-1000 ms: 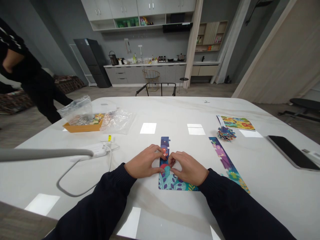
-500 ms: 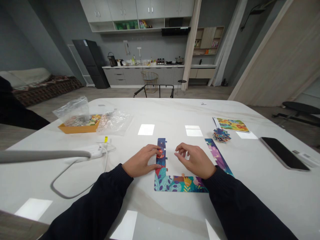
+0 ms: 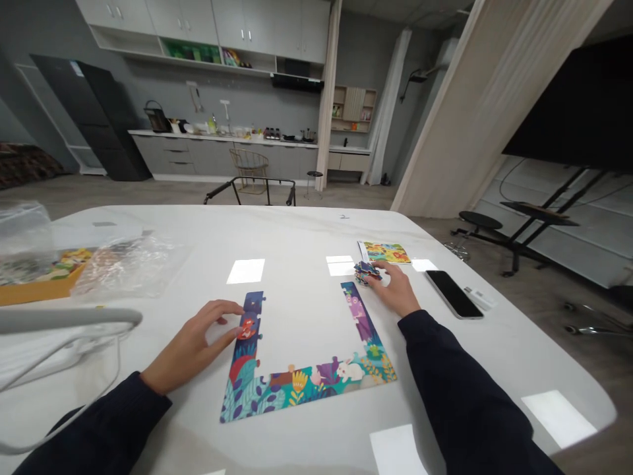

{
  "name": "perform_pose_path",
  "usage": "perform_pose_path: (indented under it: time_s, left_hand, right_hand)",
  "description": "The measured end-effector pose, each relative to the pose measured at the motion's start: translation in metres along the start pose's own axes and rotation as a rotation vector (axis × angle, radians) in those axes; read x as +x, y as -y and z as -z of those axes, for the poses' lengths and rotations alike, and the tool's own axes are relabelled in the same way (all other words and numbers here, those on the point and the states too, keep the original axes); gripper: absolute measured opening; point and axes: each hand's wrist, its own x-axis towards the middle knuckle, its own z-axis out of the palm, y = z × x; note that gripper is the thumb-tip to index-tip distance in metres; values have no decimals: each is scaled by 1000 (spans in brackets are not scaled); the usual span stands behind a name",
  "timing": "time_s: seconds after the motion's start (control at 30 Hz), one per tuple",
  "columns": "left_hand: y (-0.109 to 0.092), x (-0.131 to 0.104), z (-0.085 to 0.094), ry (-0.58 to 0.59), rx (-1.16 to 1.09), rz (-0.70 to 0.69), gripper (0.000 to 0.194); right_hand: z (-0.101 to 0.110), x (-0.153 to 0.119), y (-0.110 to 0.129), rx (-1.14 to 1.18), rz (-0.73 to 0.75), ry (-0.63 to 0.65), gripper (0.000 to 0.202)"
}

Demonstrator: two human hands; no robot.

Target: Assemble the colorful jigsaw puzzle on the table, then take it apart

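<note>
A U-shaped strip of joined puzzle pieces lies on the white table, with a fox on its left side and a rabbit along the bottom. My left hand rests at the left side of the strip, its thumb and forefinger apart, fingertips by the fox piece. Beyond the strip's right side, my right hand has its fingers around the stack of loose puzzle pieces. Just behind that stack is a colourful picture sheet.
A black phone lies to the right. At the left are an orange box, crumpled clear plastic and a grey cable with a white power strip. A chair stands past the table's far edge.
My right hand has moved right and away from me, onto the stack of pieces. My left hand has drawn slightly back from the strip's left side. The view has turned right.
</note>
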Motion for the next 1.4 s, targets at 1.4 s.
perform_pose_path:
  time_s: [1.4]
  left_hand:
    - [-94,31,-54,-120,-175,-89,46]
  right_hand:
    - [-21,-58,166,728,-66,499,38]
